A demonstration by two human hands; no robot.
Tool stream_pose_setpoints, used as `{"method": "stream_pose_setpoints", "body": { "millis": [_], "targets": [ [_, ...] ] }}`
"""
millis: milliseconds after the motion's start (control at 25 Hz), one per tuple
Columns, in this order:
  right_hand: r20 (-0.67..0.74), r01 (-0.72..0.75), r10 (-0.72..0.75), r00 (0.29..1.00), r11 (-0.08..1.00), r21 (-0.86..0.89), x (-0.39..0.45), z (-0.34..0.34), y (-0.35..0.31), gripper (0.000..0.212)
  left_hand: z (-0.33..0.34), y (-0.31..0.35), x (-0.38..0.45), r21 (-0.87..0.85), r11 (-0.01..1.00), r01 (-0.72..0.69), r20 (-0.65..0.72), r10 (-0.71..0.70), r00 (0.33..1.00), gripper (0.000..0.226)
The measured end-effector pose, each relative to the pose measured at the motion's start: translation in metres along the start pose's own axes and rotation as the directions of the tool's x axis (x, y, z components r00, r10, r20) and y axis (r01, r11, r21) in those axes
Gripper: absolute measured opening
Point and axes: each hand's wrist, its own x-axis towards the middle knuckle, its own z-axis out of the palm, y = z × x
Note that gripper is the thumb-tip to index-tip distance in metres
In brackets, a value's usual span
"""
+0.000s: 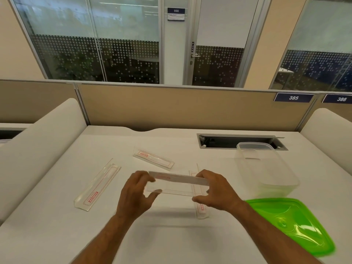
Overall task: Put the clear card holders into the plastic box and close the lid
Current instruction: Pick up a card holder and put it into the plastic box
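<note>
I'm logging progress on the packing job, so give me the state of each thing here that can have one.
plastic box: open, looks empty, upright on desk.
green lid: off, lying on desk nearer than the box.
held card holder: lifted, gripped at both ends.
left hand: closed on its left end.
right hand: closed on its right end.
left card holder: lying on desk.
far card holder: lying on desk.
near card holder: lying on desk, partly hidden.

door plate (176, 11) 030, partition tags (293, 97) 385, 386

Single head-worn view, facing forward and down, close above the white desk (57, 235), partition (171, 107) beyond
</note>
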Motion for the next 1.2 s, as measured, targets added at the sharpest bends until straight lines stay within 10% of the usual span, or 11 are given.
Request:
{"method": "stream_pose_setpoints", "body": {
  "millis": [160, 280, 360, 720, 1200],
  "targets": [
    [-0.206, 0.149, -0.167, 0.964, 0.984, -0.101, 0.003, 0.000, 0.004, 0.054, -0.002, 0.019, 0.015, -0.435, 0.681, 0.589, 0.237, -0.544, 0.805, 0.099],
    [-0.316, 0.277, -0.358, 0.878, 0.921, -0.272, 0.006, 0.000, 0.004, 0.052, 0.003, 0.027, 0.025, -0.694, 0.137, 0.707, 0.511, -0.598, 0.617, 0.077],
    [-0.320, 0.324, -0.432, 0.843, 0.883, -0.340, 0.006, 0.000, 0.003, 0.056, 0.006, 0.030, 0.026, -0.732, 0.010, 0.682, 0.549, -0.584, 0.598, 0.056],
    [-0.091, 0.159, -0.143, 0.986, 0.968, 0.194, 0.016, -0.020, -0.001, 0.083, 0.009, 0.030, 0.034, -0.885, 0.044, 0.464, 0.340, -0.620, 0.707, 0.022],
    [-0.279, 0.321, -0.259, 0.925, 0.924, 0.208, 0.066, -0.095, -0.022, 0.070, -0.011, 0.035, 0.105, -0.903, 0.318, 0.288, 0.084, -0.528, 0.845, 0.038]
  ]
}}
